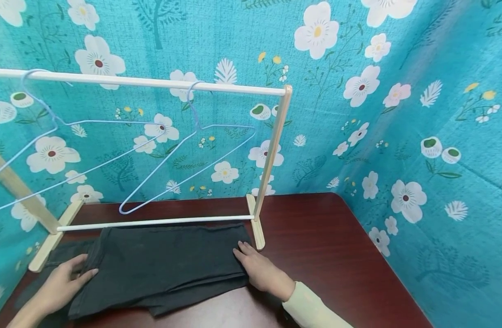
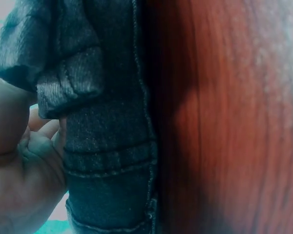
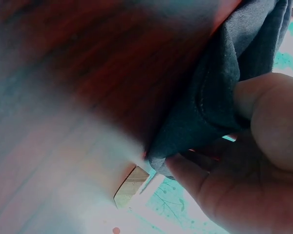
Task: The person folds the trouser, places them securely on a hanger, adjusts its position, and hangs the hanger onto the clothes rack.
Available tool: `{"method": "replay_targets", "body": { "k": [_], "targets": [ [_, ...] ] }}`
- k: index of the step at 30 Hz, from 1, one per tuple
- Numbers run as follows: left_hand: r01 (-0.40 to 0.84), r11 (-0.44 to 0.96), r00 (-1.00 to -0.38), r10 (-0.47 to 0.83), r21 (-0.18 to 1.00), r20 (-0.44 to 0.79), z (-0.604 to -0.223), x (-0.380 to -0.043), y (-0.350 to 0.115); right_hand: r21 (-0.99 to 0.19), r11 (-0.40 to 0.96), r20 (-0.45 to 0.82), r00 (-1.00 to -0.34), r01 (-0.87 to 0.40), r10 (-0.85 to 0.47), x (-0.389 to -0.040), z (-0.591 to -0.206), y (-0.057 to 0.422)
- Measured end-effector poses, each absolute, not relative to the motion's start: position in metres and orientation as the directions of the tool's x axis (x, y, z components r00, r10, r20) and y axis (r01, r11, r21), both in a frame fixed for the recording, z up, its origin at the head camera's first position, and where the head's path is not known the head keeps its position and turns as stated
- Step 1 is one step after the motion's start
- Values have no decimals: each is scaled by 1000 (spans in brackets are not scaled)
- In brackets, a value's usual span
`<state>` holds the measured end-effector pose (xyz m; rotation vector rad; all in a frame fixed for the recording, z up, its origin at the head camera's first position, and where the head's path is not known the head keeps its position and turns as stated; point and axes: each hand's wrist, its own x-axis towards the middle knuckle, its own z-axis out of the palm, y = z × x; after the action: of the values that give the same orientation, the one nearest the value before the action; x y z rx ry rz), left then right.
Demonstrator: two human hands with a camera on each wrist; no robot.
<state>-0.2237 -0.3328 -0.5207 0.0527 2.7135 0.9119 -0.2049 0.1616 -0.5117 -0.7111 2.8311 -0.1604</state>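
Observation:
A pair of black jeans [image 1: 164, 264] lies folded on the dark red table, its denim in layers. At the left end, my left hand [image 1: 62, 284] holds the folded edge, thumb lying on top of the cloth. The left wrist view shows stitched seams on the denim [image 2: 110, 131], with the palm [image 2: 34, 180] behind it. My right hand [image 1: 263, 269] is at the opposite end, fingers over the edge. In the right wrist view, thumb and fingers pinch the corner of the cloth [image 3: 205, 102].
Behind the jeans stands a wooden rack with a white top rail [image 1: 144, 82], a low bar [image 1: 160, 222] and a right foot [image 1: 256, 228] close to my right hand. Two blue wire hangers [image 1: 54, 119] hang from the rail. Flowered teal cloth [image 1: 382, 136] surrounds the table [image 1: 316, 237].

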Motion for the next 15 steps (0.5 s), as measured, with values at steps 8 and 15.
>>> {"method": "replay_targets", "body": {
  "k": [8,15],
  "targets": [
    [-74,787,-954,123,612,-274,-523,-224,-328,-133,885,-199,-863,-447,-465,-200,-508,166],
    [-75,784,-952,128,616,-279,-523,-219,-324,-337,841,-313,-793,-422,-523,-197,-491,187]
  ]
}}
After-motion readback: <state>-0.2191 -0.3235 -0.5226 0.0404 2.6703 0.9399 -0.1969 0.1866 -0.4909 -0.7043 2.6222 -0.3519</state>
